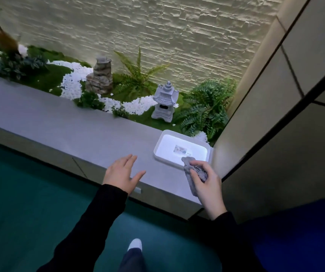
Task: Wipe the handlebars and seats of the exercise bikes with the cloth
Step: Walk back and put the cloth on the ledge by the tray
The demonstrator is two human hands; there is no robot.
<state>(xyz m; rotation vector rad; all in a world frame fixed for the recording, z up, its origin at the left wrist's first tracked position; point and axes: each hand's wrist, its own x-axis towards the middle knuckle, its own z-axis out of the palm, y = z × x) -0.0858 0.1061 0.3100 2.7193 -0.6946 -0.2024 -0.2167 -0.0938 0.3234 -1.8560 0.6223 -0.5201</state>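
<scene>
Right hand (207,183) clenched around crumpled grey cloth (194,171), at near edge of shallow white plastic tray (161,146) in right corner of grey ledge (59,122). Left hand (121,173) spread, empty, hovering over ledge's near edge. No bikes visible. Judgement: take cloth up fully, fold flat for wiping face, then turn toward bikes.

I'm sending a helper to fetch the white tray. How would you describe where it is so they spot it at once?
Follow the grey ledge fronting the indoor rock garden to its right end, where it meets the beige wall panel. The white tray sits there, past the stone pagoda lantern: shallow, rectangular, round-cornered, with a small picture label inside.
</scene>
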